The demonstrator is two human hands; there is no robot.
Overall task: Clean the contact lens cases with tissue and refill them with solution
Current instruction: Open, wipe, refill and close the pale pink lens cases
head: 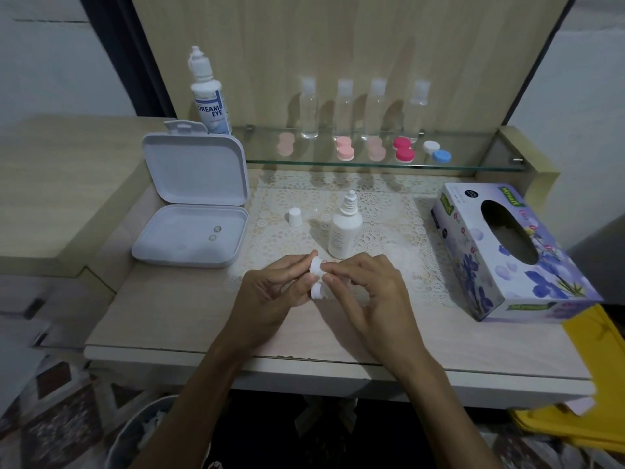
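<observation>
Both hands, left hand [270, 292] and right hand [368, 289], pinch a white lens case [317, 279]; bottle [210, 96] reads "DREAM EYE".

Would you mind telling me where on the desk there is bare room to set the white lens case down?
Bare wood lies at the front edge, left of the left hand below the open white box, and right of the right hand below the tissue box. The lace mat is crowded around the small bottle and its cap.
</observation>
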